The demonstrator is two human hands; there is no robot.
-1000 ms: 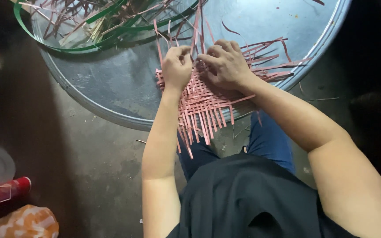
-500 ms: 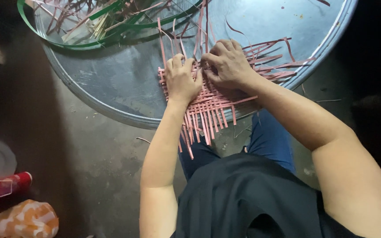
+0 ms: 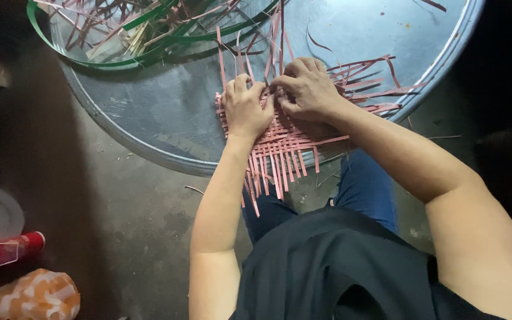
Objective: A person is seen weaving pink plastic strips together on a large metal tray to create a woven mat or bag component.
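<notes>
Big metal tray (image 3: 149,127) under me. L hand (image 3: 245,109) & R hand (image 3: 307,89) press flat, pinching pink strips of the woven mat (image 3: 280,142). Centre's woven; ends loose.

- Both forearms are bare from the elbow down; no sleeve reaches them, and no cuff shows anywhere along either arm.
- The left hand (image 3: 245,109) and the right hand (image 3: 308,90) are ungloved, and no ring, watch or bracelet can be made out on them.
- The fingernails look short and unpainted, though they are small in the view.
- A loose black top (image 3: 333,266) covers the body, its plain cloth falling in soft folds with no print or buttons to be seen.
- Blue trousers (image 3: 367,189), of what looks like denim, cover the legs below the hem of the top.
</notes>
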